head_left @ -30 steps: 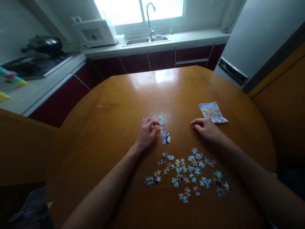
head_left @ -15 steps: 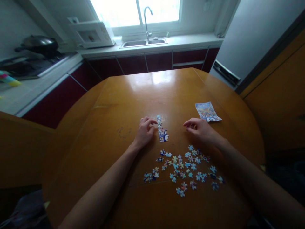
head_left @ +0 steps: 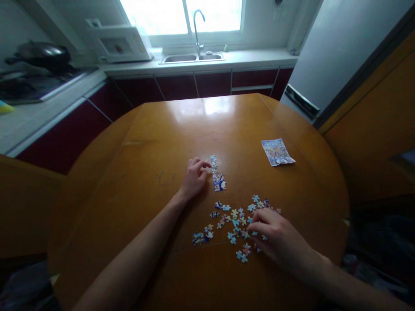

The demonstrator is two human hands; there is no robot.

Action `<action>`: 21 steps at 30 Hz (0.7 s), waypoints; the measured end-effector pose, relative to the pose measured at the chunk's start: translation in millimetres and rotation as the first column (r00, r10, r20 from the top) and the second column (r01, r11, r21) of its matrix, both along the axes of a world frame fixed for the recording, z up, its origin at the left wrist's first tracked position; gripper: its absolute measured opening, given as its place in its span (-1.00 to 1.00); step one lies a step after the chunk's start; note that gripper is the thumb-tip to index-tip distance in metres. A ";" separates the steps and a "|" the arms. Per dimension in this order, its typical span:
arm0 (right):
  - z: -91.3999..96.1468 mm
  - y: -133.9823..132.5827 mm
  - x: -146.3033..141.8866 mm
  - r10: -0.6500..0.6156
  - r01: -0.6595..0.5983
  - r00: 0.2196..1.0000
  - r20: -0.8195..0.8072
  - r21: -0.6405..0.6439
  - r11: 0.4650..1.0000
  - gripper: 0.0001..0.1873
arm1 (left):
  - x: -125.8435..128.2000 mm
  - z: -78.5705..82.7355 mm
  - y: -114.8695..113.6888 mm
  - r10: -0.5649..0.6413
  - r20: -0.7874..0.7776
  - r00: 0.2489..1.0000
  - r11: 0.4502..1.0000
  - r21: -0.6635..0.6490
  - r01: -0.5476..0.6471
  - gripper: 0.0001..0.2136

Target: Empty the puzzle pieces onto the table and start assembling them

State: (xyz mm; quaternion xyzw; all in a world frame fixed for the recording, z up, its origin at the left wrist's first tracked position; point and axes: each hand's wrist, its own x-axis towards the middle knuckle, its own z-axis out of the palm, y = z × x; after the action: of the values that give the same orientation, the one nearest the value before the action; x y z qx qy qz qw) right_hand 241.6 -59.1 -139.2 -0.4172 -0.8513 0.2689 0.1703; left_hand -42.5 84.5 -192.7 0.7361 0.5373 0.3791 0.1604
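Observation:
On the wooden table (head_left: 136,190) lies a narrow joined strip of jigsaw puzzle (head_left: 214,175), upright in the view, with a blue and white figure at its near end. My left hand (head_left: 194,175) rests along the strip's left side, fingers loosely bent and apart, the index fingertip at its edge. Loose jigsaw pieces (head_left: 235,213) are scattered nearer to me. Over the right part of them hovers my right hand (head_left: 269,226), its fingers curved down and slightly apart; it covers several pieces. No piece shows in its fingers. A small cluster of pieces (head_left: 202,236) lies at the left.
A printed picture sheet (head_left: 278,152) lies at the right of the table. Beyond the table's far edge are a counter with a sink (head_left: 180,58), a faucet (head_left: 197,32) and a white microwave (head_left: 119,44). A dark pan (head_left: 42,52) stands on the stove, a fridge (head_left: 343,56) at right.
My right hand has moved from beside the strip down toward me, over the loose pieces. My left hand stays by the strip. The view has shifted slightly.

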 end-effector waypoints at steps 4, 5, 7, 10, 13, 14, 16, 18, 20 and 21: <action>-12.8 -30.9 -1.7 -0.059 0.060 0.997 0.039 -0.022 0.998 -0.87 | 0.0 0.4 -0.3 0.006 -0.013 1.000 1.000 -0.002 -0.006 -0.75; -15.6 -35.5 -2.4 -0.072 0.072 0.997 0.040 -0.019 0.997 -0.87 | 0.0 0.6 -0.4 0.005 -0.013 1.000 1.000 -0.002 -0.005 -0.75; -20.7 -41.3 -3.6 -0.093 0.093 0.995 0.042 -0.001 0.996 -0.85 | 0.3 1.1 -0.5 0.003 -0.013 1.000 1.000 -0.003 -0.003 -0.75; -26.5 -44.1 -4.8 -0.121 0.120 0.992 0.046 0.022 0.993 -0.87 | 0.6 1.3 -0.2 0.004 -0.011 1.000 1.000 0.002 -0.004 -0.75; -30.0 -44.7 -6.1 -0.141 0.139 0.989 0.042 0.035 0.990 -0.88 | 0.7 0.8 0.5 0.008 -0.015 1.000 1.000 0.008 -0.008 -0.74; -30.9 -44.9 -6.7 -0.147 0.146 0.988 0.038 0.040 0.988 -0.87 | 0.6 0.6 0.7 0.009 -0.015 1.000 1.000 0.007 -0.009 -0.74; -32.6 -45.5 -8.1 -0.158 0.157 0.987 0.029 0.050 0.986 -0.86 | 0.5 0.5 0.8 0.009 -0.015 1.000 1.000 0.001 -0.009 -0.74; -33.8 -46.1 -9.6 -0.156 0.154 0.988 0.017 0.058 0.986 -0.86 | 0.3 0.3 0.7 0.008 -0.014 1.000 1.000 -0.003 -0.008 -0.74; -33.6 -45.5 -10.6 -0.150 0.150 0.989 -0.003 0.063 0.987 -0.85 | 0.0 0.0 0.6 0.005 -0.015 1.000 1.000 0.003 -0.005 -0.75; -32.5 -44.4 -10.6 -0.148 0.148 0.989 -0.014 0.060 0.987 -0.85 | -0.1 -0.3 0.6 0.003 -0.016 1.000 1.000 0.007 -0.003 -0.75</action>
State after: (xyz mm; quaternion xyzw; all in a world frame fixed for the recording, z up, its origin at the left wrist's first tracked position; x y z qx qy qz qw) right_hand 230.9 -103.5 -171.7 -0.4725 -0.8249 0.2315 0.2065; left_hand -42.6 85.1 -193.0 0.7389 0.5382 0.3752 0.1532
